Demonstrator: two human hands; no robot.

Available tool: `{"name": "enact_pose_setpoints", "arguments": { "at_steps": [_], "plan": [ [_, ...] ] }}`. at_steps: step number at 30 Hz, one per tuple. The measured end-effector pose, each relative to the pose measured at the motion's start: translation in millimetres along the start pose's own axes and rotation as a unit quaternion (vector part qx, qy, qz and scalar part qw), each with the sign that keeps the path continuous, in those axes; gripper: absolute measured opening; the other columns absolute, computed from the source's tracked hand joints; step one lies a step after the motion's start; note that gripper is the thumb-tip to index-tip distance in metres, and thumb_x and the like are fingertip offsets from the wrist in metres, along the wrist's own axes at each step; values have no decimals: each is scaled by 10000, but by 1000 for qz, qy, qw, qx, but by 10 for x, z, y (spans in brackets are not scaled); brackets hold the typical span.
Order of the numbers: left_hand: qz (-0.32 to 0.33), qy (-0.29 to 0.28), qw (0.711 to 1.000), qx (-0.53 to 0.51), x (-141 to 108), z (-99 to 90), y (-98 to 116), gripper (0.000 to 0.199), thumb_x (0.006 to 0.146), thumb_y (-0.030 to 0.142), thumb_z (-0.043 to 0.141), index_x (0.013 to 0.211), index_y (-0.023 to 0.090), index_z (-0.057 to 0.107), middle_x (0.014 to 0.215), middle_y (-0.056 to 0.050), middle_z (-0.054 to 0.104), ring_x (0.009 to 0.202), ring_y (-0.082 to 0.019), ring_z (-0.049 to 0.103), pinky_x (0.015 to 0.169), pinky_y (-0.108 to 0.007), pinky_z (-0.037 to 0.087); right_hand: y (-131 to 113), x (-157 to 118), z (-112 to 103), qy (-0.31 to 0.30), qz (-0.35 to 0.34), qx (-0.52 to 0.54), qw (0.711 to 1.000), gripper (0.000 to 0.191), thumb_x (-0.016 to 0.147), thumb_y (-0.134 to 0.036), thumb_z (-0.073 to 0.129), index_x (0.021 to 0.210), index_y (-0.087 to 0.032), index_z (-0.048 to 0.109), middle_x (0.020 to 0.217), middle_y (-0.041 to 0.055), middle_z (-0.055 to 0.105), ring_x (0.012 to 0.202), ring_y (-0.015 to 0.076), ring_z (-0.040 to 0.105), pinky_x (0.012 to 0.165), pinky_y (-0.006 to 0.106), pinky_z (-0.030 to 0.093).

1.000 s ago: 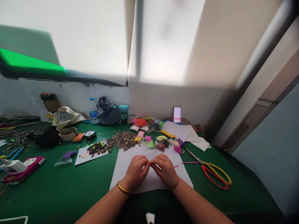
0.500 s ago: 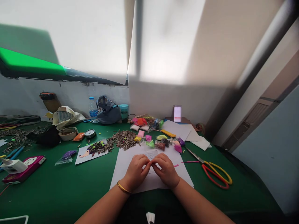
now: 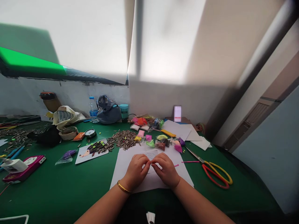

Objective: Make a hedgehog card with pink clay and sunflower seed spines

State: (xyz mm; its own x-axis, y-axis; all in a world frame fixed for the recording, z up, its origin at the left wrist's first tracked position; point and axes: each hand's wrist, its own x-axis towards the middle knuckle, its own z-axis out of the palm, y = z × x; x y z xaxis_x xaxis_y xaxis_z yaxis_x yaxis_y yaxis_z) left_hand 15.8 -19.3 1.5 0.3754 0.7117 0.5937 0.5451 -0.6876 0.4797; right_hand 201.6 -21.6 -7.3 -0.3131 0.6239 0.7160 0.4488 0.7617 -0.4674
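My left hand [image 3: 137,169] and my right hand [image 3: 165,169] meet fingertip to fingertip over white paper sheets [image 3: 121,180]. Both are closed in a pinch; whatever small thing is between the fingertips is too small to make out. Just beyond the fingers lies a drawing [image 3: 151,155] with a rounded, patterned shape, partly covered by my hands. A pink strip [image 3: 176,165] shows on the paper beside my right hand. Small bags of coloured clay [image 3: 160,145] lie along the far edge of the sheets.
Scissors [image 3: 210,168] with red and yellow handles lie at the right. Striped sunflower seeds [image 3: 126,140] are heaped behind the paper, near a hedgehog picture [image 3: 88,152]. A magenta power strip [image 3: 23,172] sits far left. A phone [image 3: 177,114] stands upright at the back.
My fingertips shift very slightly against each other. Everything else on the table stays where it was.
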Motion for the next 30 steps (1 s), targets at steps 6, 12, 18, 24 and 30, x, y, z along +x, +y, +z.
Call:
{"name": "enact_pose_setpoints", "arguments": {
  "at_steps": [6, 12, 18, 24, 30],
  "plan": [
    [-16, 18, 1000, -19, 1, -5, 24, 74, 900, 186, 562, 864, 221, 616, 870, -23, 653, 884, -200, 599, 833, -347, 444, 24, -6, 12, 20, 12, 18, 1000, 68, 912, -229, 621, 965, -243, 662, 866, 37, 674, 832, 201, 592, 752, 357, 492],
    [-20, 10, 999, -24, 6, -17, 26, 91, 920, 202, 544, 876, 222, 621, 877, -27, 651, 878, -200, 595, 834, -350, 446, 0, -3, -14, 27, 15, 20, 999, 133, 936, -202, 556, 999, -239, 667, 891, 49, 667, 855, 202, 596, 768, 357, 504],
    [-19, 12, 1000, -15, 0, -7, -5, 98, 875, 311, 666, 874, 221, 628, 896, -29, 664, 890, -212, 603, 822, -352, 458, 19, -9, -13, 22, 23, 14, 999, 143, 948, -223, 540, 1013, -241, 666, 903, 58, 661, 861, 212, 592, 767, 372, 504],
    [-15, 14, 1000, -13, -6, 11, -30, 88, 919, 290, 615, 867, 221, 629, 893, -25, 660, 885, -198, 605, 827, -343, 450, 37, -13, 4, 7, 30, 10, 999, 135, 951, -227, 543, 1003, -236, 668, 906, 58, 659, 869, 209, 586, 774, 370, 498],
    [-11, 6, 1000, -4, 0, 16, -45, 157, 933, 326, 597, 827, 213, 621, 862, -27, 664, 861, -203, 602, 822, -360, 437, 36, -12, -3, 7, 29, 10, 1000, 133, 955, -238, 538, 979, -234, 669, 894, 58, 656, 861, 209, 585, 768, 369, 500]
  ]
}}
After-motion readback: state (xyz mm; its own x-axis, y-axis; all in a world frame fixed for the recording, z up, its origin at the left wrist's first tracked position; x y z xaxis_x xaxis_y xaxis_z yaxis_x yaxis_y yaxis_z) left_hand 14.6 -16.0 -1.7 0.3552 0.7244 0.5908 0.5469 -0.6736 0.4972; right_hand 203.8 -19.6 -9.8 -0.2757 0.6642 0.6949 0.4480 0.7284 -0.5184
